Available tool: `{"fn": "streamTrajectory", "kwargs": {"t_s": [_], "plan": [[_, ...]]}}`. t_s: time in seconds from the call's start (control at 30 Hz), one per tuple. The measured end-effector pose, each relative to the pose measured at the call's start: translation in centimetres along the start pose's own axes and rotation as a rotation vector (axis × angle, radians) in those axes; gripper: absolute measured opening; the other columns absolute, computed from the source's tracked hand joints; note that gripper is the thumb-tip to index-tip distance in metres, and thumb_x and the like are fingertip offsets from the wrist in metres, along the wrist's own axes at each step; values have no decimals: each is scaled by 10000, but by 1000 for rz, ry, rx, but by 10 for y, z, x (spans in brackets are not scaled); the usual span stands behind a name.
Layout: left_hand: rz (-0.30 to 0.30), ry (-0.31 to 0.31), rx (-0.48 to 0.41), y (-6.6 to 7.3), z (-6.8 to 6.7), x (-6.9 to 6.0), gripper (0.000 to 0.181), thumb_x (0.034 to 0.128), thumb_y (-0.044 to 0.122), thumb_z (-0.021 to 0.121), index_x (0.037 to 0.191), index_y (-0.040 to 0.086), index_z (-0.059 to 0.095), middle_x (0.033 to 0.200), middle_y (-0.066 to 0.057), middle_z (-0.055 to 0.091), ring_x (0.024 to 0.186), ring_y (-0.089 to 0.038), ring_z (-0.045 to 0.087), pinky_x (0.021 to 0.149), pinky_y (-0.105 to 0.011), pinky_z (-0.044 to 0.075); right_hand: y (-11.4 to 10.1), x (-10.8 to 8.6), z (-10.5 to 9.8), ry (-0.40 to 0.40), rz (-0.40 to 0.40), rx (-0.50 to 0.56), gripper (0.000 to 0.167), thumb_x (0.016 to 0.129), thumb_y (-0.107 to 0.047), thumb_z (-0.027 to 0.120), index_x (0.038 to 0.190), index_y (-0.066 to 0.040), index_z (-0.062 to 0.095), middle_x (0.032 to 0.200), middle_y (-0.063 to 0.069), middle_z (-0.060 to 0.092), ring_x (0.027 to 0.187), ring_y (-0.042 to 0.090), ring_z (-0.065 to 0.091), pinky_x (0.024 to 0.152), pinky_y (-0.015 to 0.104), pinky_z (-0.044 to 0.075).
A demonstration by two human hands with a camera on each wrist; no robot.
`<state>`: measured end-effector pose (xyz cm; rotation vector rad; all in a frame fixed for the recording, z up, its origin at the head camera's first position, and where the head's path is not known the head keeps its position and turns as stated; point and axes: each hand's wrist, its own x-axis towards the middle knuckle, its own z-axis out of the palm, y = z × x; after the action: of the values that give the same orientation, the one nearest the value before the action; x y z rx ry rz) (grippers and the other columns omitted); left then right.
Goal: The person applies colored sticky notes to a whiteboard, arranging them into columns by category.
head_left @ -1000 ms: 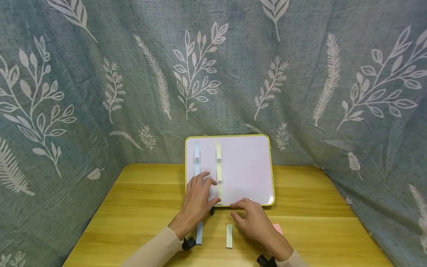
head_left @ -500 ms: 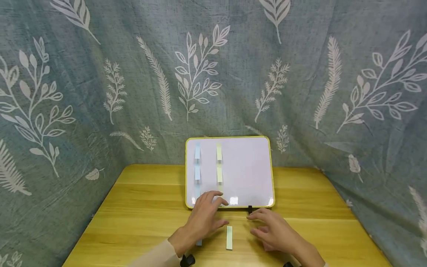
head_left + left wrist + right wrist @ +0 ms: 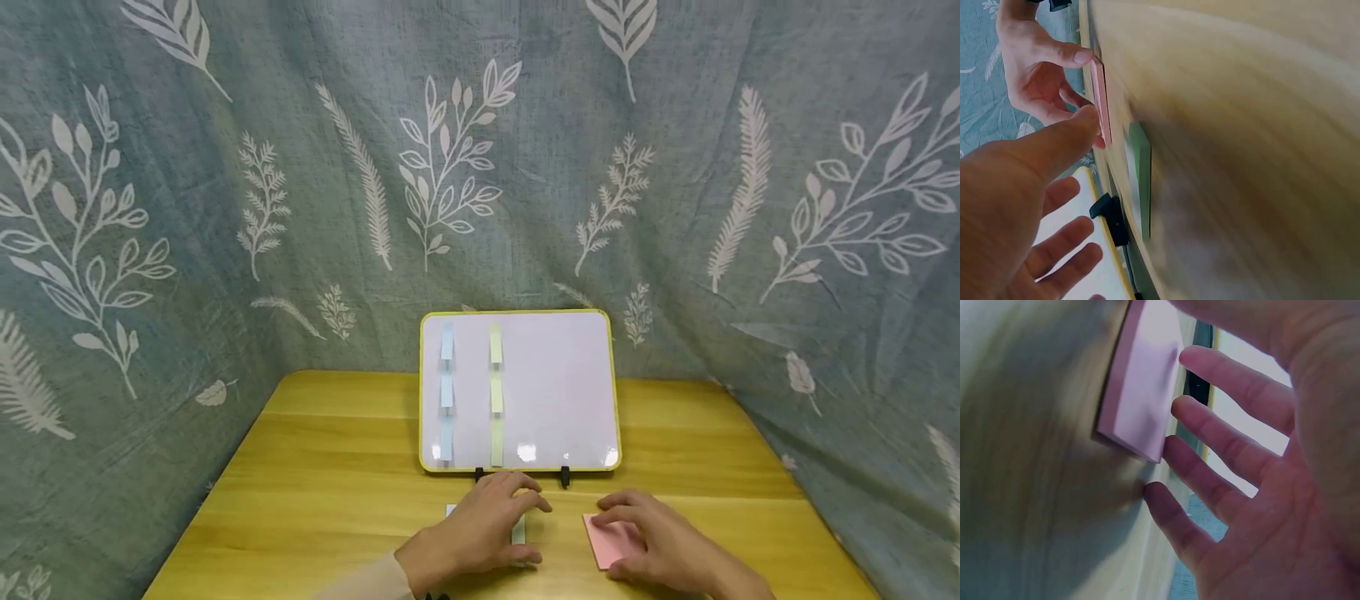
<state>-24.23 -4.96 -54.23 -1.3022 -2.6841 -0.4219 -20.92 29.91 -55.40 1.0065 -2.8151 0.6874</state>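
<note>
My right hand point(image 3: 663, 537) is at a pink sticky note pad point(image 3: 606, 550) lying on the table. In the left wrist view its thumb is by one end of the pad and its fingers by the other. The right wrist view shows the fingers point(image 3: 1229, 447) extended and spread beside the pad's edge, not curled round it. To the left, my left hand point(image 3: 487, 525) hovers with loosely bent fingers and holds nothing. Below it, partly covered, lie a narrow green sticky note pad point(image 3: 1141, 178) and a blue pad point(image 3: 450, 509), of which only a corner shows.
A whiteboard point(image 3: 555, 392) with a yellow rim leans at the back on black stand feet point(image 3: 566, 477). Blue notes point(image 3: 447, 389) and yellow-green notes point(image 3: 496, 392) hang on it in two columns. Patterned cloth point(image 3: 480, 167) surrounds the wooden table point(image 3: 337, 475).
Both hands have drawn back from the whiteboard toward the table's front. The right hand has moved right to the pink pad; the left has moved right, over the blue and green pads.
</note>
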Motion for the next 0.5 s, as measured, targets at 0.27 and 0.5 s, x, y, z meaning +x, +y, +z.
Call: {"fn": "streamTrajectory", "kwargs": {"t_s": [0.27,0.5], "plan": [[32,-46,20,11,11,5,625,1000,631,885,1520,326,721,1580,61,653,1467,-164,635,1214,-422,581,14,-4,13,72,-126,1,539,885,-339,1024,1368,-198,830,1396,117,759,1262,223,726,984,291,623],[12,-100,-45,13,21,11,637,1014,647,861,1539,322,702,1552,97,651,1471,-120,610,1213,-428,579,14,5,19,110,-170,-10,517,914,-343,1018,1349,-130,837,1342,122,774,1221,209,733,937,292,630]]}}
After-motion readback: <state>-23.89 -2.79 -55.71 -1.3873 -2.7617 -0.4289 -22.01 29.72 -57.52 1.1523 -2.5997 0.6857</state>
